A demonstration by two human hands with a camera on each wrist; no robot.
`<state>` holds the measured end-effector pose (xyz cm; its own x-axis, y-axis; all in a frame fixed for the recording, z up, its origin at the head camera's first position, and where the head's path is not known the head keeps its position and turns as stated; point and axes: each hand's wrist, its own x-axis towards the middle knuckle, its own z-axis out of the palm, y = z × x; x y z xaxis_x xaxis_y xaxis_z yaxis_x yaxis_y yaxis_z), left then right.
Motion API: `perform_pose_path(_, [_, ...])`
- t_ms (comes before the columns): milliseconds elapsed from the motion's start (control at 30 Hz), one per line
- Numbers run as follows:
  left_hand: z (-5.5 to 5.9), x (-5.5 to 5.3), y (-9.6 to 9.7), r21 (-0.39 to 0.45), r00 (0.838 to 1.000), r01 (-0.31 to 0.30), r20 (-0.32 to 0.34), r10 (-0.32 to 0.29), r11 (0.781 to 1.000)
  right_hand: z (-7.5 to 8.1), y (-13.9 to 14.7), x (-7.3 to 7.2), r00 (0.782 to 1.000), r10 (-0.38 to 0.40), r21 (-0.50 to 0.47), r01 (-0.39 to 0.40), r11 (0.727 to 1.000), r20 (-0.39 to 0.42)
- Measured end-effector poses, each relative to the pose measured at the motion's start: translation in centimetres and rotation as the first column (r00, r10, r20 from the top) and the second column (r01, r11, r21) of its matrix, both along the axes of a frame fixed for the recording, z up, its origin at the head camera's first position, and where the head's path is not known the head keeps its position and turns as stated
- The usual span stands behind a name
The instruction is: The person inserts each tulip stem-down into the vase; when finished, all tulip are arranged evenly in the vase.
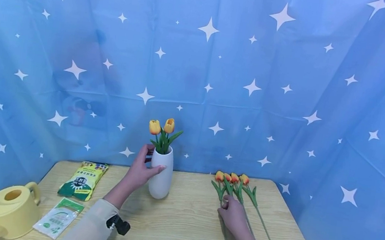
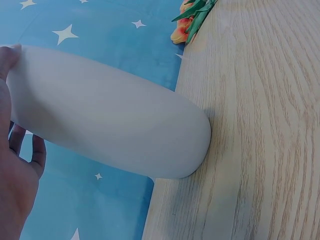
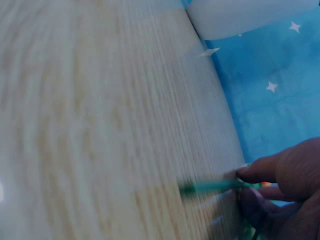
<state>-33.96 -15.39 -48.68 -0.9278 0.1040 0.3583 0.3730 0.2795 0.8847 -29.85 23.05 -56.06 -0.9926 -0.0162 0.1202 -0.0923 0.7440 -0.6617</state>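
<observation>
A tall white vase (image 1: 161, 178) stands toward the back of the table, holding two yellow-orange tulips (image 1: 154, 127) with green leaves. My left hand (image 1: 139, 173) grips the vase near its top from the left, thumb across the front. In the left wrist view the smooth vase (image 2: 110, 110) fills the middle, its base at the tabletop. At the right, several orange-yellow tulips (image 1: 244, 179) with long stems lie on the table. Over them, my right hand (image 1: 233, 218) pinches the stem of the leftmost tulip (image 1: 219, 176). The right wrist view shows that green stem (image 3: 212, 187), blurred, between thumb and fingers.
A yellow watering can (image 1: 14, 210) stands at the table's front left. Beside it lie a white-green packet (image 1: 59, 218) and a yellow-green bag (image 1: 84, 180). Behind the wooden table (image 1: 182, 224) hangs a blue curtain (image 1: 198, 76) with white stars.
</observation>
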Motion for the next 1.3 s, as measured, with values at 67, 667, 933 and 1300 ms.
perform_pose_path(67, [0.0,0.0,0.0,-0.001,1.0,0.001,-0.002,-0.001,1.0,0.0,0.0,0.0,1.0,0.005,-0.002,-0.005,1.0,0.003])
perform_pose_path(667, [0.2,0.2,0.0,-0.01,1.0,-0.003,0.014,0.003,1.0,-0.8,-0.1,-0.3,0.999,-0.005,-0.121,0.009,0.993,0.037])
perform_pose_path(933, [0.1,0.1,-0.1,-0.003,1.0,-0.006,0.012,0.006,1.0,-1.3,-0.2,-0.5,0.999,0.009,-0.198,-0.001,0.98,0.037])
perform_pose_path(1300, [0.1,0.1,-0.1,0.0,1.0,0.0,0.019,0.0,1.0,-0.3,-0.6,-0.5,0.999,0.027,-0.29,-0.017,0.957,0.032])
